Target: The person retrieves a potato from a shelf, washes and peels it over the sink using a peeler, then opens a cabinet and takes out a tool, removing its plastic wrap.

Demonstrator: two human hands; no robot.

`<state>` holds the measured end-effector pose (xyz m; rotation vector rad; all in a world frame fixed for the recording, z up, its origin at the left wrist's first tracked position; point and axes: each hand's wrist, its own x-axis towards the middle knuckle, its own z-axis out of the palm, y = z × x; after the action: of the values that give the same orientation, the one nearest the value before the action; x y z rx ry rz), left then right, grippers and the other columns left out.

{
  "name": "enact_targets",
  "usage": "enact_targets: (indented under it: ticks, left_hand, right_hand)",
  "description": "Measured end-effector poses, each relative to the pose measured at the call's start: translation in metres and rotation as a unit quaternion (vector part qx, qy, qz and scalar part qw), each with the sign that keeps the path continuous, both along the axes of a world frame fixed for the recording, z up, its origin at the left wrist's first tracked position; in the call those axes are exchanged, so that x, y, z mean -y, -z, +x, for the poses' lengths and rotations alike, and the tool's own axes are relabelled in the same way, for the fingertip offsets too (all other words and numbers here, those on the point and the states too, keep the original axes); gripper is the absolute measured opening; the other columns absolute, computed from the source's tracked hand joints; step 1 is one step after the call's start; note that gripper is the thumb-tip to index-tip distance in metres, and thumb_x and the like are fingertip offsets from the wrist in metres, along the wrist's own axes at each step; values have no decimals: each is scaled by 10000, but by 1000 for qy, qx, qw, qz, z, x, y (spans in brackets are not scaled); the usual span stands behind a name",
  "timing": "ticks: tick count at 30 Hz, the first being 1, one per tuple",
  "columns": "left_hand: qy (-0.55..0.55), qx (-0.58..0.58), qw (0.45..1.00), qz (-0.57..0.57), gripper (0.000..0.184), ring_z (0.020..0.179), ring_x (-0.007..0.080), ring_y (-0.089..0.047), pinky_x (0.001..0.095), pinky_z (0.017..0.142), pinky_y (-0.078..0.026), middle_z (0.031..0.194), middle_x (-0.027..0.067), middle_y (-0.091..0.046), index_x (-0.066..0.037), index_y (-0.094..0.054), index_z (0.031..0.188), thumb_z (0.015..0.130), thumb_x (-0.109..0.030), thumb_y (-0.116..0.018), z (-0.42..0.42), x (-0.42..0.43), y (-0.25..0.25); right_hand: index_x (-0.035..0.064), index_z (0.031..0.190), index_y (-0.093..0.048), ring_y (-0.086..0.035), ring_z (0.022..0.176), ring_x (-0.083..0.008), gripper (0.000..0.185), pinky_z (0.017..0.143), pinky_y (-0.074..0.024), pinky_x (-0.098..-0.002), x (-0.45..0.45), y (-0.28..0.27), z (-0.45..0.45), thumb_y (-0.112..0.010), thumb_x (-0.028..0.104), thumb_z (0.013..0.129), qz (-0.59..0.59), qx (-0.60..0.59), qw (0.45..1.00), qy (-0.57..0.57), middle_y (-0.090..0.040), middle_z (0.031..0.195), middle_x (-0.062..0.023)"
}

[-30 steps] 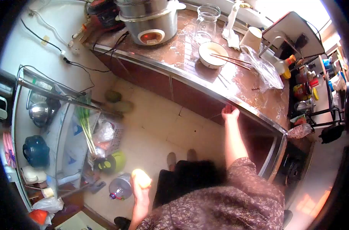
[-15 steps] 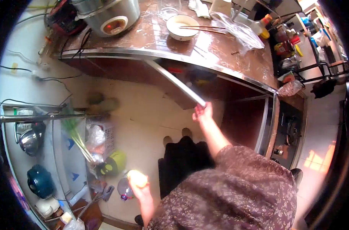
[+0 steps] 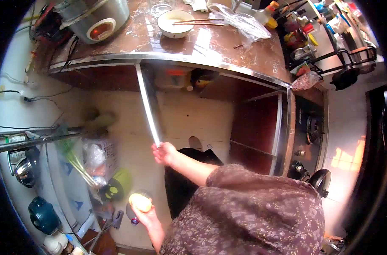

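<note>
A pale yellow, roundish item (image 3: 141,202) is in my left hand (image 3: 147,216), low in the view above the floor. My right hand (image 3: 164,154) is at the free end of a cabinet door (image 3: 147,106), with its fingers curled at the door's edge. The door stands swung out from under the counter. Inside the opened cabinet, a red item (image 3: 175,72) and a dark and yellow item (image 3: 203,77) show dimly.
On the counter (image 3: 129,42) are a bowl (image 3: 175,24) with chopsticks, a plastic bag (image 3: 240,23) and a metal cooker (image 3: 95,21). A rack (image 3: 40,142) stands at the left, with green onions (image 3: 76,161) beside it. A stove (image 3: 310,123) is at the right.
The cabinet door has swung open, towards the left, with my right hand at its edge. My left hand still holds the yellow item. The view has shifted, and the cabinet's inside now shows.
</note>
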<state>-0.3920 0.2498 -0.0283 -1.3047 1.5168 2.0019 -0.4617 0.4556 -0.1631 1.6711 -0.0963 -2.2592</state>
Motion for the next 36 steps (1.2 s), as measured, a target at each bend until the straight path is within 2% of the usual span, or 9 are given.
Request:
enact_targets:
  ticks: [6, 9, 19, 20, 21, 23, 27, 30, 36]
  left_hand:
    - [-40, 17, 999, -5, 413, 642, 199, -587, 253, 457, -395, 850, 6, -579, -161, -517, 1038, 794, -493, -548, 9, 10, 3]
    - [-6, 17, 999, 28, 440, 778, 193, -580, 269, 571, -442, 952, 10, -574, -159, -494, 1113, 800, -461, -565, 13, 17, 1]
    - [-27, 11, 1000, 4, 398, 649, 196, -588, 243, 451, -396, 861, 8, -578, -160, -510, 1047, 808, -476, -543, 10, 14, 6]
    - [-27, 17, 999, 2, 399, 648, 196, -585, 243, 452, -394, 859, 11, -575, -160, -509, 1046, 807, -477, -543, 9, 12, 7]
    - [-23, 17, 1000, 4, 399, 648, 196, -585, 243, 452, -394, 859, 11, -575, -160, -509, 1046, 807, -477, -543, 8, 9, 5]
    - [-14, 21, 1000, -5, 412, 649, 196, -581, 246, 457, -396, 853, 23, -568, -147, -502, 1046, 807, -479, -545, 4, -2, -1]
    - [27, 11, 1000, 12, 426, 646, 197, -579, 249, 460, -401, 840, 35, -566, -131, -495, 1047, 807, -480, -545, 3, -14, -2]
    - [90, 2, 995, 37, 465, 724, 192, -570, 263, 576, -398, 935, 20, -562, -153, -492, 1105, 792, -491, -554, 3, -19, 3]
    - [123, -1, 992, 22, 400, 664, 187, -585, 255, 508, -418, 813, 17, -585, -153, -530, 1016, 785, -475, -583, -3, -56, 2]
  right_hand:
    - [147, 914, -593, -488, 751, -109, 284, 742, -382, -261, 9, -1, -6, -354, 298, 942, 37, -20, 998, -43, -612, 869, 60]
    - [129, 926, -582, -510, 763, -111, 256, 705, -410, -256, 9, 5, -4, -367, 267, 939, 45, -22, 999, -13, -607, 863, 40]
    - [77, 943, -537, -520, 773, -153, 218, 674, -420, -271, -37, 9, 28, -404, 249, 927, 56, -20, 998, 15, -600, 919, -25]
    - [102, 834, -589, -509, 615, -127, 260, 580, -410, -265, -44, 9, 31, -427, 291, 906, 69, 6, 998, 14, -620, 761, 8]
    - [93, 831, -584, -507, 590, -127, 259, 550, -413, -263, -52, 11, 36, -431, 289, 904, 88, -1, 996, 23, -615, 745, -2]
    - [76, 910, -532, -506, 696, -156, 260, 606, -411, -269, -74, 18, 50, -423, 312, 922, 119, -33, 992, 18, -594, 853, -44]
    - [103, 861, -534, -478, 623, -134, 318, 572, -404, -266, -128, 23, 68, -476, 415, 885, 226, -34, 970, 83, -579, 772, -24]
    - [117, 893, -533, -489, 673, -127, 326, 593, -412, -276, -183, 21, 69, -495, 440, 872, 275, -15, 957, 93, -589, 865, -19]
    - [113, 931, -530, -511, 720, -182, 249, 644, -432, -327, -264, 39, 51, -536, 344, 841, 275, -58, 950, 139, -563, 916, -50]
